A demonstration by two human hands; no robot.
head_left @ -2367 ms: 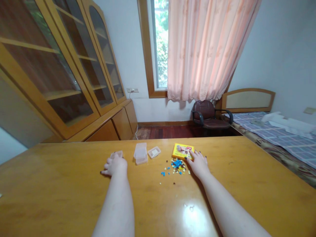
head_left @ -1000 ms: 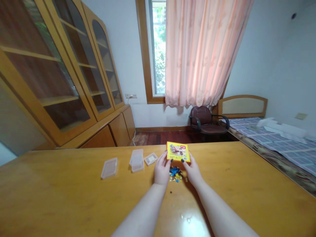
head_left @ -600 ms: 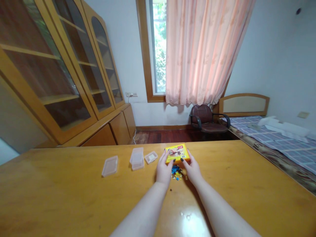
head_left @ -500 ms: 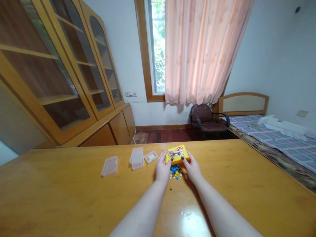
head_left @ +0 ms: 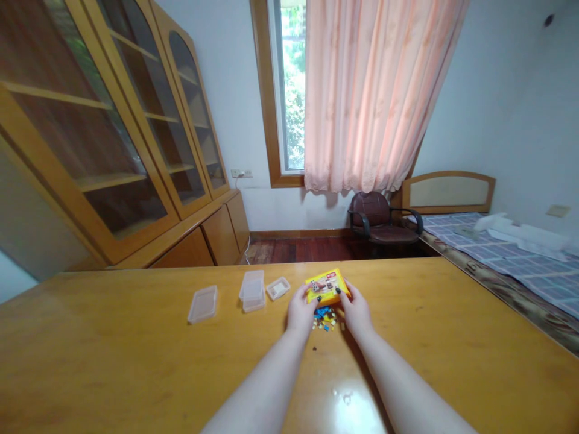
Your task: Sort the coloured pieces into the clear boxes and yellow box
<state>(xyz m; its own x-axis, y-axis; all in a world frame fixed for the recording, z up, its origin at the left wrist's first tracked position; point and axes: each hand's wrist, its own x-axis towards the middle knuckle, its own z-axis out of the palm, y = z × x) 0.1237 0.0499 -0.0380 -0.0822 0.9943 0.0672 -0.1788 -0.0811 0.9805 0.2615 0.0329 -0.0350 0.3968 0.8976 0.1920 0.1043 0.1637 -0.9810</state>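
Observation:
Between both hands I hold a yellow box with a printed picture and a small red patch on its face. My left hand grips its left side, thumb on the front edge. On the right side my right hand is closed around it in the same way. The box is tilted toward me above a pile of small building bricks, blue, yellow, white and dark, which it partly hides. One tiny dark piece lies apart, nearer to me.
Left of my hands on the wooden table lie a small clear case, overlapping clear plastic boxes and another shallow clear tray. Past the far edge stand a brown armchair and a bed. A glass-door cabinet is at left.
The yellow box stays in both hands and has shifted slightly nearer to me. The whole view has also moved a little. The bricks and clear boxes lie as before.

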